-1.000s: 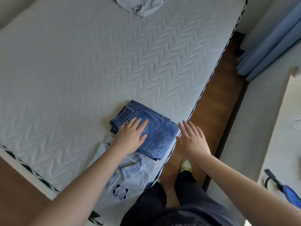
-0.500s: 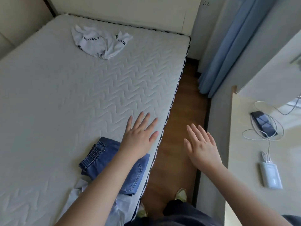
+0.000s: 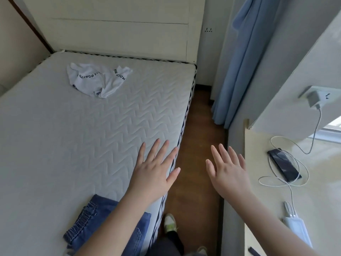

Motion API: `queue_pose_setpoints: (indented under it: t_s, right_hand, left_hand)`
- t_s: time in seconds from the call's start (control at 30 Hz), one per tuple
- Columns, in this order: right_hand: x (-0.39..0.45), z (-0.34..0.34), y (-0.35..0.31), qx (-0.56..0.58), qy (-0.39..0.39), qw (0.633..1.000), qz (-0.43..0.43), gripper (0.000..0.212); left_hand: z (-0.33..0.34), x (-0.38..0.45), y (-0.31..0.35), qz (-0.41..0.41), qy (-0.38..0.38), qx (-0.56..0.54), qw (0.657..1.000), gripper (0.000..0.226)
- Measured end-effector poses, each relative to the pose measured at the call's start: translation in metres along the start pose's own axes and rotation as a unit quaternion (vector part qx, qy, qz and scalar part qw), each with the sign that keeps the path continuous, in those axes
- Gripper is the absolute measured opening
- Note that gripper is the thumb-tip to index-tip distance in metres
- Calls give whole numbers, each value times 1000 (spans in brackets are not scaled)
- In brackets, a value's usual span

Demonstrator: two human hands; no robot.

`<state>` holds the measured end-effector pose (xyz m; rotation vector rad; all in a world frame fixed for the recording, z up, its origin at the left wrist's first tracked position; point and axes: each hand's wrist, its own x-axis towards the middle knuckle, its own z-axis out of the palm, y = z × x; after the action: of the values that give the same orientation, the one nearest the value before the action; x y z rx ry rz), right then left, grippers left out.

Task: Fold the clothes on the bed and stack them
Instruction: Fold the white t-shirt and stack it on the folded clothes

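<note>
Folded blue jeans lie at the near right edge of the white quilted mattress, partly under my left forearm. A crumpled white shirt with black lettering lies far up the bed near the headboard. My left hand hovers over the mattress's right edge with fingers spread and straight, holding nothing. Over the brown floor beside the bed, my right hand is also spread flat and empty. Both hands are well short of the white shirt.
A cream headboard closes the far end of the bed. A narrow wooden floor strip runs between bed and a desk holding a phone, cables and a power bank. Blue curtain hangs behind.
My view has lifted from the folded jeans toward the head of the bed. My left hand left the jeans and both hands moved forward, open.
</note>
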<state>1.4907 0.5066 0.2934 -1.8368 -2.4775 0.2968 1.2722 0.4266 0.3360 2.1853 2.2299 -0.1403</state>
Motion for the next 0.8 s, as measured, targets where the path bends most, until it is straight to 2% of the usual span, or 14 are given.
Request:
queue_pose_setpoints:
  t_s: [0.2,0.47,0.6,0.8]
  right_hand:
    - [62,-6,-19,-60,10,997,-45,70]
    - [129,-27,-33,-58,34,996,-57,70]
    - [158,-32,-25,-25,62,997,-36,64]
    - [234,-39,13,-33,87,994,-65,59]
  left_hand:
    - [2,57,-37,7,2,0,1000,63]
    - [-1,131,-75,1,-15,3,1000,74]
    - [-1,172,-74,2,-27,9,1000,69]
    - [-14,259,-50,0,19,-18,1000,68]
